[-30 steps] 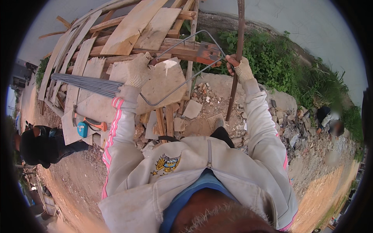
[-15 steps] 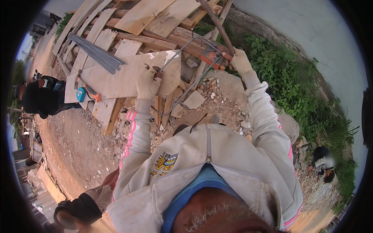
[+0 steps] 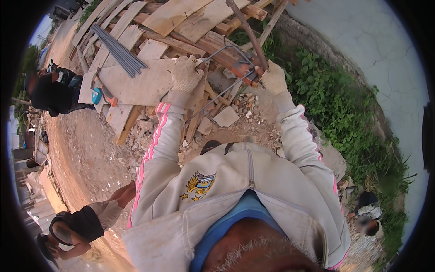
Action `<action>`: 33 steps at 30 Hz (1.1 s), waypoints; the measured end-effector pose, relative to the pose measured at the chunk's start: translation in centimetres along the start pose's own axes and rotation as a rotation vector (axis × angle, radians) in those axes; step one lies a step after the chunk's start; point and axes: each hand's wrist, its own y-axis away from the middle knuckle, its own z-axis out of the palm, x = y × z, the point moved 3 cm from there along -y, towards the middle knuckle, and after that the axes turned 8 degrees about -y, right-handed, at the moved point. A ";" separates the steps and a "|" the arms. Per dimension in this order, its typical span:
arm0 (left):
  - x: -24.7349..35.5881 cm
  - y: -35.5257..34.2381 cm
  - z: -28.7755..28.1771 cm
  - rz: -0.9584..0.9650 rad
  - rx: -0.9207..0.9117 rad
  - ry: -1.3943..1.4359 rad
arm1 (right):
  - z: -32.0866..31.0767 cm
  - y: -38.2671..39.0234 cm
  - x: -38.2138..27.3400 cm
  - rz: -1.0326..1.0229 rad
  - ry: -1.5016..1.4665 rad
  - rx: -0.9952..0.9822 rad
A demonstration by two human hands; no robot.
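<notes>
My gloved left hand (image 3: pixel 186 75) is closed on a bent steel rod frame (image 3: pixel 221 94), above a pale board. My gloved right hand (image 3: pixel 273 78) grips a long rusty bar (image 3: pixel 249 37), slanting to the upper left, beside a red-orange bending jig (image 3: pixel 242 70). The frame crosses the jig. A bundle of grey steel rods (image 3: pixel 118 51) lies on the board (image 3: pixel 145 81) to the left, near an orange-handled hammer (image 3: pixel 110 99) and a teal tape measure (image 3: pixel 97 95).
Planks (image 3: pixel 163 18) are piled ahead. Rubble (image 3: pixel 226 117) lies below the jig. Weeds and a concrete wall (image 3: pixel 376 54) are on the right. A person in black (image 3: pixel 47 90) is at left, another person (image 3: pixel 79 229) at lower left, and another (image 3: pixel 367 213) at lower right.
The rusty bar has swung from upright to a slant toward the upper left, with my right hand on it. The frame has turned, and the view has shifted.
</notes>
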 end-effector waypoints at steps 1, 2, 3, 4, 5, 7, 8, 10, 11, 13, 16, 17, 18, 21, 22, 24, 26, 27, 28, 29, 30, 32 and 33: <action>1.2 -1.0 0.7 0.018 -0.035 -0.080 | -0.1 0.1 -0.3 0.008 0.013 -0.004; 2.0 -2.0 1.3 0.063 -0.038 -0.067 | -0.1 0.2 -0.6 0.013 0.028 -0.008; 2.6 -2.9 1.8 0.099 -0.057 -0.057 | -0.1 0.4 -0.9 -0.003 0.065 0.007; 3.0 -3.7 2.2 0.142 -0.070 -0.038 | -0.1 0.5 -1.2 -0.018 0.102 0.021; 2.9 -4.2 2.5 0.138 -0.089 -0.060 | -0.1 0.5 -1.4 -0.026 0.139 0.028; 2.4 -4.7 2.9 0.145 -0.140 -0.096 | -0.1 0.5 -1.5 -0.049 0.157 0.035; 2.3 -4.8 3.0 0.150 -0.131 -0.079 | 0.0 0.6 -1.3 -0.042 0.170 0.029; 2.3 -4.7 3.2 0.154 -0.134 -0.059 | 0.2 0.6 -0.8 -0.034 0.061 0.010; 2.6 -4.6 3.4 0.157 -0.119 -0.060 | 0.3 0.5 -0.4 -0.025 0.022 0.007; 3.5 -4.4 3.9 0.147 -0.088 -0.069 | 0.5 0.3 0.3 0.003 -0.044 0.000; 4.8 -4.8 4.6 0.123 -0.045 -0.077 | 0.9 -0.1 1.0 -0.005 -0.052 0.024; 5.0 -5.1 4.7 0.129 -0.039 -0.088 | 0.9 -0.3 1.2 -0.013 -0.037 0.031; 5.2 -5.2 4.9 0.130 -0.053 -0.100 | 1.0 -0.4 1.3 -0.021 -0.022 0.038; 5.0 -5.4 5.3 0.139 -0.086 -0.121 | 1.2 -0.7 1.6 -0.027 -0.005 0.020; 4.9 -5.3 5.4 0.140 -0.107 -0.130 | 1.2 -0.8 1.5 -0.027 -0.035 0.007; 4.8 -5.2 5.4 0.146 -0.079 -0.090 | 0.4 -0.2 1.4 -0.020 -0.021 -0.002; 4.7 -5.2 5.3 0.148 -0.054 -0.098 | -1.4 0.6 1.0 -0.025 0.061 0.009; 4.6 -5.3 5.3 0.147 -0.056 -0.116 | -2.7 1.2 0.8 -0.018 0.047 -0.005; 4.6 -5.2 5.3 0.147 -0.064 -0.132 | -4.5 2.4 0.9 -0.004 0.034 -0.021; 4.6 -5.3 5.3 0.141 -0.071 -0.102 | -6.4 3.9 1.1 -0.013 0.018 -0.042; 4.5 -5.3 5.4 0.133 -0.079 -0.070 | -8.2 5.5 1.5 0.033 -0.008 -0.026; 4.4 -5.2 5.5 0.117 -0.085 -0.029 | -11.5 9.1 2.5 0.067 -0.066 -0.019; 4.4 -5.1 5.5 0.116 -0.080 -0.022 | -12.9 10.6 2.8 0.046 -0.103 -0.026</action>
